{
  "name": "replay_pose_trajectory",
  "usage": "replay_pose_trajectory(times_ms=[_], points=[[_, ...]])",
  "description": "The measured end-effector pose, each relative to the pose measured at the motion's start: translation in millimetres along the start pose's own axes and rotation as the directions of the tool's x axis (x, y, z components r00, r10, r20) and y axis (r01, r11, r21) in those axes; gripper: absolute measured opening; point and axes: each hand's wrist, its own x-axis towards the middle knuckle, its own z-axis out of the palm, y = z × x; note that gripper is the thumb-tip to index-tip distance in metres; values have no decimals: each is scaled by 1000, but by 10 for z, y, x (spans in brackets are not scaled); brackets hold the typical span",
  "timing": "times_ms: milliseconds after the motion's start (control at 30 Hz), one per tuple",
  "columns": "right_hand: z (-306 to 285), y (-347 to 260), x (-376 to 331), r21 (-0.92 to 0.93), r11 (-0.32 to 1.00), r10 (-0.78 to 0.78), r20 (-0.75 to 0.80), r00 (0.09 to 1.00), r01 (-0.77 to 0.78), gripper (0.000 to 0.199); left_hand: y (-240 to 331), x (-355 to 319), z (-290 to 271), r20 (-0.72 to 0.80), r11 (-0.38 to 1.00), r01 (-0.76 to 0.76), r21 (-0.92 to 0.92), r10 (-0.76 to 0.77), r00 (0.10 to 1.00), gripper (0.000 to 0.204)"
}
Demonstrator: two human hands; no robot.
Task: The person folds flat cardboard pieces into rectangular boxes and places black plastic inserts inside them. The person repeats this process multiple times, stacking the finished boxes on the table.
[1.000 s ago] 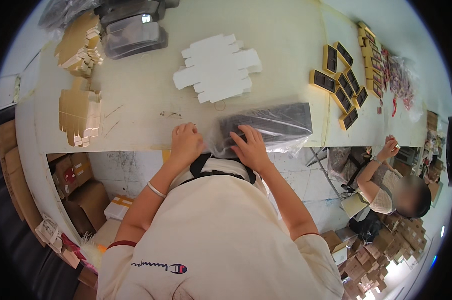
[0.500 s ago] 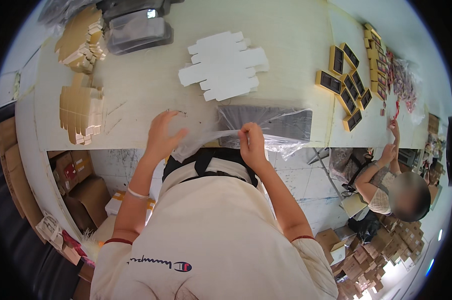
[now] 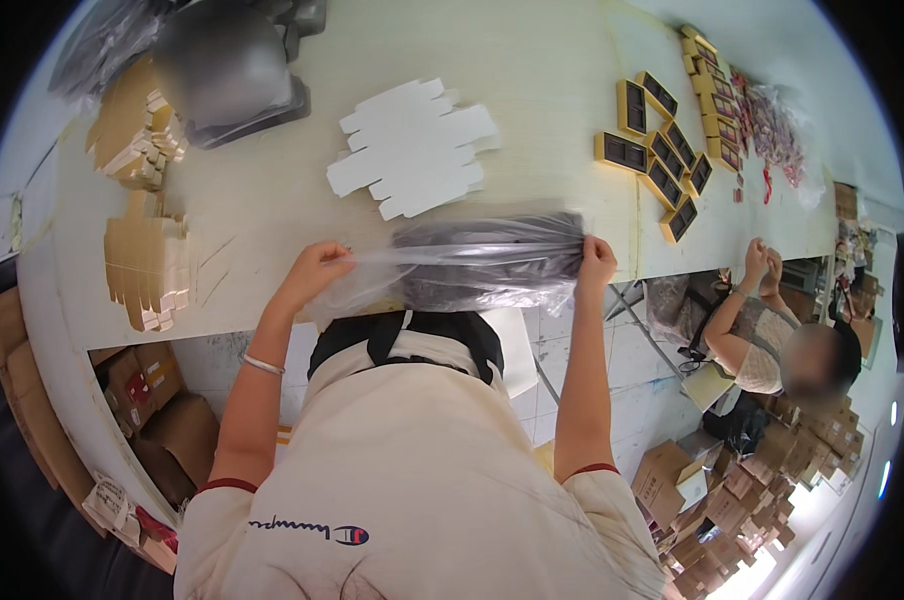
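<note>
A dark grey block-like bundle (image 3: 497,262) lies along the table's near edge, wrapped in a clear plastic bag (image 3: 372,272) whose loose end runs out to the left. What makes up the bundle is blurred by the film. My left hand (image 3: 317,272) pinches that loose end, its fingers closed. At the opposite end, my right hand (image 3: 596,262) grips the bundle's right edge through the bag. Just beyond the bundle is a pile of flat white box blanks (image 3: 412,150).
Golden-brown cardboard blanks (image 3: 147,262) are stacked at the left, with dark plastic trays (image 3: 237,75) behind. Yellow boxes with dark inserts (image 3: 624,152) lie at the right. A co-worker (image 3: 742,325) sits beyond, hands together near the table edge. Cartons (image 3: 162,400) stand under the table.
My right hand has gone from the bag's middle to the bundle's right end. My left hand, open before, now pinches the bag, which is stretched out. The view has shifted slightly.
</note>
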Motion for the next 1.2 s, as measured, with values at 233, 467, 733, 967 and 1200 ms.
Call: replay_pose_trajectory(times_ms=[233, 467, 733, 967, 1200], points=[[80, -1553, -609, 75, 978, -207, 389, 897, 193, 31, -95, -212, -207, -64, 941, 192, -280, -217, 974, 43], [-107, -2633, -770, -37, 950, -170, 774, 610, 311, 32, -343, -238, -277, -301, 971, 41, -234, -112, 947, 57], [-134, -3757, -1126, 363, 784, -452, 890, 61, 503, 12, -83, -150, -197, -310, 978, -92, 188, 148, 939, 59], [-161, -4218, -1101, 272, 823, -485, 793, 368, 499, 19, 1373, -73, -161, 43, 867, -487, -104, 493, 869, 54], [-537, -4445, -615, 135, 827, -526, 526, 668, 545, 16, 1769, 393, 161, 356, 951, -274, 139, 211, 910, 45]])
